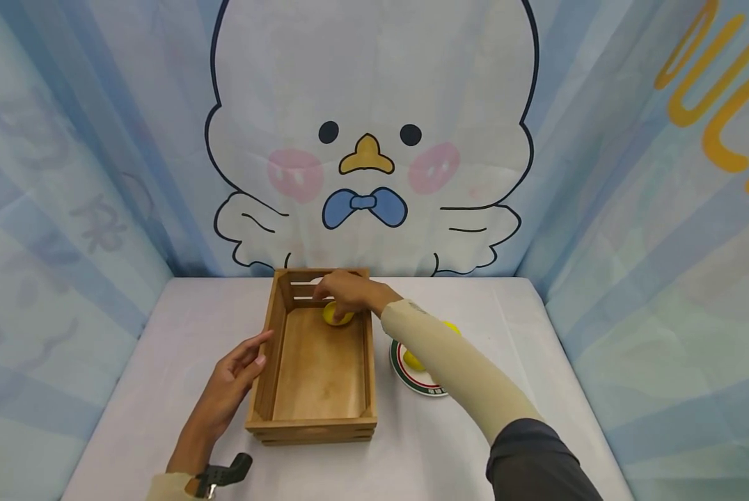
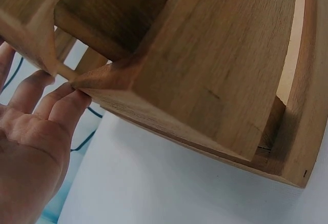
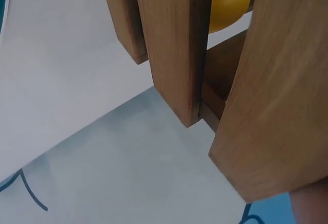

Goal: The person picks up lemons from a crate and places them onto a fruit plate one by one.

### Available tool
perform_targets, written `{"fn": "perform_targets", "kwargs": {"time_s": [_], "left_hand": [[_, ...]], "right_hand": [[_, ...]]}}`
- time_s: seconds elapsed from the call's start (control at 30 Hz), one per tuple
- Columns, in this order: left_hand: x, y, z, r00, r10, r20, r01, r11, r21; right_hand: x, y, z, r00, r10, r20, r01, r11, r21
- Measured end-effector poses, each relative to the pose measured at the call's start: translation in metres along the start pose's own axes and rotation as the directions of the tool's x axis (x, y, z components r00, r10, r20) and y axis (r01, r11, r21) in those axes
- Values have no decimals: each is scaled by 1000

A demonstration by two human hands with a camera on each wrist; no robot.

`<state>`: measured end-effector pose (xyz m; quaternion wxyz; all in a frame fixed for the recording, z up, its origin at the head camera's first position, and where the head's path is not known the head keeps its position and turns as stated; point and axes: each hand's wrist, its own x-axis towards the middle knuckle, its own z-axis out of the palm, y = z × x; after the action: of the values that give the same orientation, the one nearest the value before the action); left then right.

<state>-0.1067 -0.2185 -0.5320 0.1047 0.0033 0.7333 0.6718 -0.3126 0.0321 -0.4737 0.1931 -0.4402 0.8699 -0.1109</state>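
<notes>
A wooden slatted crate (image 1: 318, 369) stands on the white table. At its far right corner my right hand (image 1: 349, 292) reaches over the rim and holds a yellow lemon (image 1: 330, 314) inside, thumb against the fruit. The right wrist view catches part of this lemon (image 3: 229, 3) between the slats, with most of the hand out of sight. My left hand (image 1: 233, 372) rests against the crate's left side, its fingertips touching the wood. In the left wrist view these fingers (image 2: 66, 106) are extended along the crate's edge.
Right of the crate sits a round plate (image 1: 406, 376) with a green and red rim, partly covered by my right forearm. Yellow lemons (image 1: 413, 360) show on it. A printed curtain (image 1: 374, 69) encloses the table at the back and both sides.
</notes>
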Motion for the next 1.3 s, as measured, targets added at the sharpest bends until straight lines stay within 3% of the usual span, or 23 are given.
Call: {"fn": "perform_targets", "kwargs": {"time_s": [0.13, 0.37, 0.67, 1.07, 1.3], "left_hand": [[0, 0, 0, 1000, -5, 1, 5, 1000, -6], [-1, 1, -1, 1000, -9, 4, 9, 1000, -22], [0, 0, -2, 1000, -6, 3, 6, 1000, -16], [0, 1, -1, 1000, -17, -1, 17, 1000, -18], [0, 0, -1, 1000, -8, 5, 8, 1000, -12]], "right_hand": [[5, -2, 3, 1000, 15, 19, -15, 1000, 1], [13, -1, 9, 998, 24, 51, -17, 992, -123], [17, -4, 11, 993, 79, 91, -63, 984, -166], [19, -5, 12, 987, 106, 123, -91, 989, -121], [18, -4, 12, 989, 121, 87, -107, 982, -153]]}}
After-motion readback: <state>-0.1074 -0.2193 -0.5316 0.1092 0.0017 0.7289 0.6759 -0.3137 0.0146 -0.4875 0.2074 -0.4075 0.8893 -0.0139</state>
